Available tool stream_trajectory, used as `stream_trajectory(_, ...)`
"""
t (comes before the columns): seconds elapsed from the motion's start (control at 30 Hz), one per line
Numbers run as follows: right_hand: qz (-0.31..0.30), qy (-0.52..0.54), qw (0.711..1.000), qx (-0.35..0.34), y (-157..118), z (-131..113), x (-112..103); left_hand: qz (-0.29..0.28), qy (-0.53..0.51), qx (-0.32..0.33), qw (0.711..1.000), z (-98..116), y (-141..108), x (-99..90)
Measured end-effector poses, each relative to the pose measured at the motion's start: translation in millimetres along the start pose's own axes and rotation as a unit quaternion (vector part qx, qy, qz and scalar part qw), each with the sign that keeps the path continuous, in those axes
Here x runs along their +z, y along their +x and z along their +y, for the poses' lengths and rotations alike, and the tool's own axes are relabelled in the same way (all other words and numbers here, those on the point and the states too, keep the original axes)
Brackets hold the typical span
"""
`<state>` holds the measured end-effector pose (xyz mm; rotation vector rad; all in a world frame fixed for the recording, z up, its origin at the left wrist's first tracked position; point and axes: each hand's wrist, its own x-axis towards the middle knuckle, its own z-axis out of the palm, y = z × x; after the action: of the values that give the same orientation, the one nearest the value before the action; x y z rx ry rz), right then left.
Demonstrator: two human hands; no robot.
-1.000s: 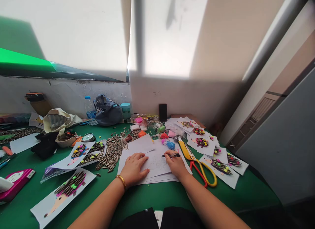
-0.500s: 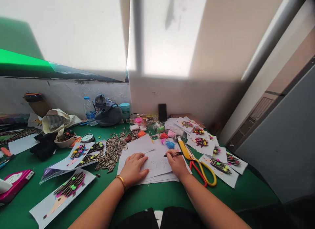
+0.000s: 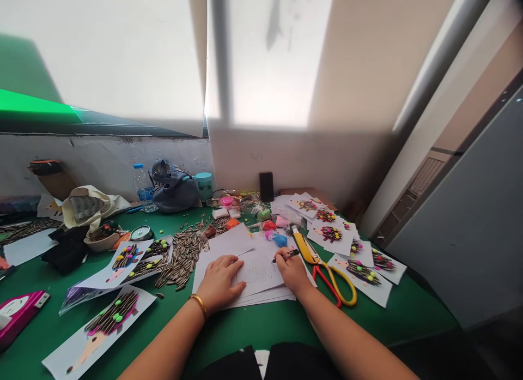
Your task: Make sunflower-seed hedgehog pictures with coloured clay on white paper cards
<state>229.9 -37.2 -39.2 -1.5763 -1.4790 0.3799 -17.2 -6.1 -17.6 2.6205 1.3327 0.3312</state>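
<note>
The right hand [image 3: 292, 272] held a black pen [image 3: 293, 253] in narrowed, pinched fingers, its tip at the right side of a faint line drawing [image 3: 261, 272]. Those outlines were already down on the white sheet [image 3: 255, 287], though the figure looked only partly worked. The left hand [image 3: 218, 280] lay flat, fingers loosely spread and thumb apart, steadying the paper between sunflower seeds [image 3: 183, 257] and scissors [image 3: 354, 294].

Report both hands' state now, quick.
Left hand: open, palm down on white paper sheets, holding nothing.
Right hand: closed on a slim black pen, over the same paper.
</note>
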Motion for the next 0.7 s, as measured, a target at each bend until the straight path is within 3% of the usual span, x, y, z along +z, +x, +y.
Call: stream_trajectory(0.7,0.008,0.041,0.999,0.002,-1.6,-2.4,-3.5,0.006,0.004,0.002,1.000,-1.6,0.3,1.0)
